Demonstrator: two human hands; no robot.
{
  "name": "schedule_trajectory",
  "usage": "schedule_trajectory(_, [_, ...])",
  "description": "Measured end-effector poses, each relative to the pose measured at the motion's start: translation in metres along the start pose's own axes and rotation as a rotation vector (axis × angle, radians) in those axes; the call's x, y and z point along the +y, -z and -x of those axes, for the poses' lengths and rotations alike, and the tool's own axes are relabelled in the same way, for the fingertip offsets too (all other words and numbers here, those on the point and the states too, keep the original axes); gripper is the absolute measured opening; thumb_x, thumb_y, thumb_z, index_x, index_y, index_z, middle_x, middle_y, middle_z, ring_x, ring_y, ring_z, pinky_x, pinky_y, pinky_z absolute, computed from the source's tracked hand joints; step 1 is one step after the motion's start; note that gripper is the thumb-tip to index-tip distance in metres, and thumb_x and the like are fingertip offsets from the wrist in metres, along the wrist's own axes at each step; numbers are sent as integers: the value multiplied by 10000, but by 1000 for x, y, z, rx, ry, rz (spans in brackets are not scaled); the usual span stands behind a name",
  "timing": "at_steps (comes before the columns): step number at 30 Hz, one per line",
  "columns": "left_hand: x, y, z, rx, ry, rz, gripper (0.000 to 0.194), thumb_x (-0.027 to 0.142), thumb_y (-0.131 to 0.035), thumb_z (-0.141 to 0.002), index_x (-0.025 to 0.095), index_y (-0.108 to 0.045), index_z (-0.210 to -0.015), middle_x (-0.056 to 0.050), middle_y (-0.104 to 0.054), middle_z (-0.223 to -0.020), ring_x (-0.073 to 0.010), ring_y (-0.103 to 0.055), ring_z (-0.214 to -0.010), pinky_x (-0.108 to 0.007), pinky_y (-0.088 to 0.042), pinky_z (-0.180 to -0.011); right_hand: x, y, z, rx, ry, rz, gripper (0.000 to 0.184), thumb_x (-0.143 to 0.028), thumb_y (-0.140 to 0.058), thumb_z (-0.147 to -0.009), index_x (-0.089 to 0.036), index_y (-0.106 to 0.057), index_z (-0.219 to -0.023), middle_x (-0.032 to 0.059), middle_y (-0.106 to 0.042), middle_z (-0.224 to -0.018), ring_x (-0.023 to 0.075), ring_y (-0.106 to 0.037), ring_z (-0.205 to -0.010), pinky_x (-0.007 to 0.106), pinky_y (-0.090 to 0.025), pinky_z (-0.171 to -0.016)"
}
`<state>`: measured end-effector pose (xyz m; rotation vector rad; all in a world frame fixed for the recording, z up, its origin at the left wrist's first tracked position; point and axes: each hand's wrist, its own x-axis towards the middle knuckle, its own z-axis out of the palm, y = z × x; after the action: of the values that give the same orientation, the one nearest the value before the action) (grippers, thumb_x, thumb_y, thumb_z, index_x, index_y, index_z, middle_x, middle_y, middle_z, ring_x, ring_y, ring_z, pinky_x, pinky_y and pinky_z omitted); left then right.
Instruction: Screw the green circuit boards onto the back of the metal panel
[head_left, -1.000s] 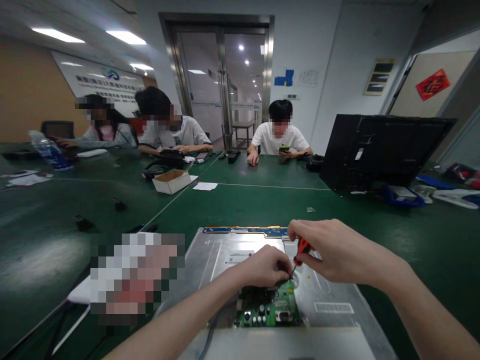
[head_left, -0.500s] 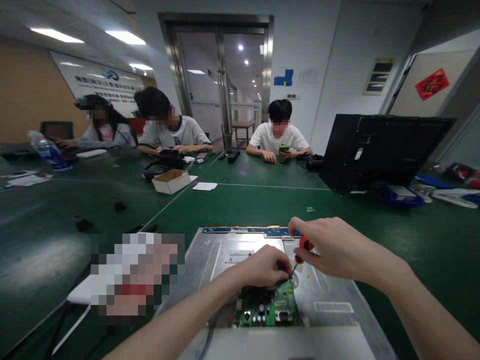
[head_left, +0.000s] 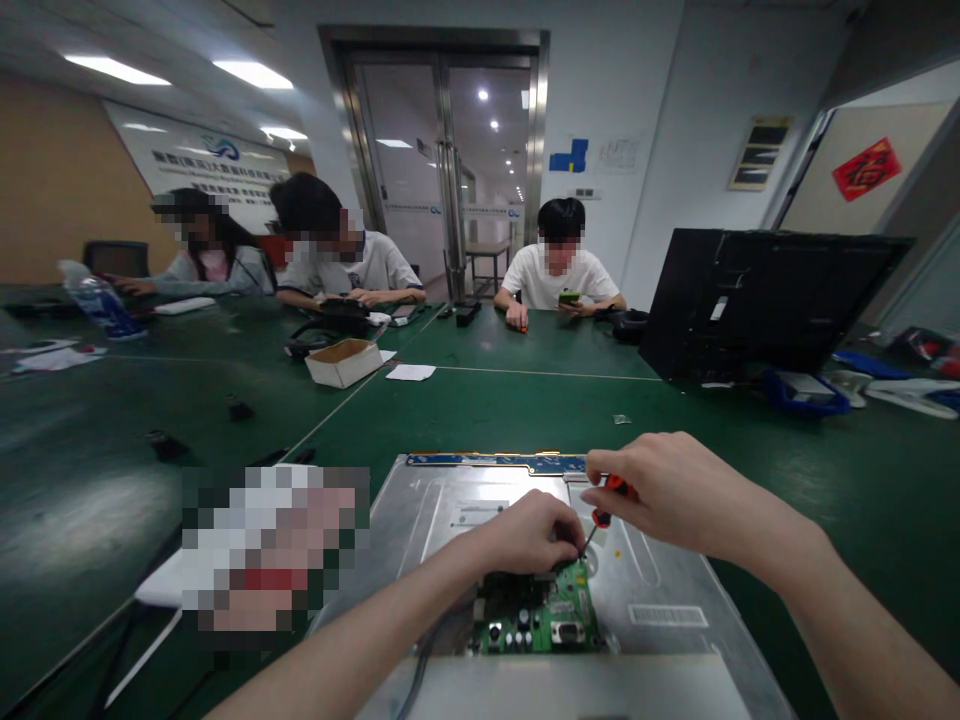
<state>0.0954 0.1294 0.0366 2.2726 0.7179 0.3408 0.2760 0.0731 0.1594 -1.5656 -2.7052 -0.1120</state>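
A silver metal panel back (head_left: pixel 450 510) lies flat on the green table (head_left: pixel 525 400) in front of me. A green circuit board (head_left: pixel 536 615) is mounted near its close edge. My right hand (head_left: pixel 667 495) is closed round a small screwdriver with a red handle (head_left: pixel 609 498); its tip points down at the board's far right corner. My left hand (head_left: pixel 529 535) rests on the board's far edge, fingers pinched together beside the screwdriver tip; whatever they pinch is too small to see.
A black monitor (head_left: pixel 757 300) stands at the right, with blue and white items (head_left: pixel 802 390) beside it. A small cardboard box (head_left: pixel 343 362) and paper (head_left: pixel 409 372) lie further back. Three people sit at the far side. A blurred patch (head_left: pixel 274 545) covers something at my left.
My right hand has shifted its fingers on the screwdriver handle, as in turning it. My left hand has stayed put. The person at the far side moved a hand on the table.
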Motion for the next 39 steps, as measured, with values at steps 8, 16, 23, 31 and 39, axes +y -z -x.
schedule_trajectory(8, [2, 1, 0, -9, 3, 4, 181, 44, -630, -741, 160, -755, -802, 3, -711, -724, -147, -619, -675, -220, -440, -646, -5, 5, 7, 11, 47, -118, 177, -199, -598, -839, -235, -552, -1006, -1, -716, -856, 195, -654, -699, 276, -309, -556])
schedule_trajectory(16, [3, 2, 0, -11, 3, 8, 178, 33, -635, -731, 155, -748, -795, -13, -727, -776, -166, -643, -733, -236, -459, -695, 1, 0, 1, -9, -12, -50, 125, -345, -548, -943, -250, -628, -958, 20, -726, -787, 231, -677, -708, 280, -277, -532])
schedule_trajectory(23, [3, 1, 1, -2, 9, 9, 174, 29, -629, -726, 152, -745, -770, 6, -703, -707, -147, -617, -671, -217, -435, -638, -4, 5, 6, -6, 46, -163, 186, -179, -603, -843, -238, -528, -1003, -11, -715, -862, 199, -660, -720, 272, -295, -557])
schedule_trajectory(31, [3, 2, 1, -9, 7, 18, 198, 18, -625, -731, 148, -748, -813, 2, -707, -729, -148, -623, -684, -214, -439, -652, -1, 0, 3, -3, -20, -78, 199, -426, -602, -912, -249, -564, -994, 13, -719, -794, 244, -677, -702, 275, -256, -533])
schedule_trajectory(39, [2, 1, 0, -10, 18, 16, 170, 42, -637, -743, 160, -753, -780, 2, -715, -735, -153, -627, -686, -223, -445, -669, -3, 4, 6, 4, 21, -128, 175, -191, -580, -848, -232, -526, -1009, -3, -703, -815, 199, -643, -670, 273, -274, -537])
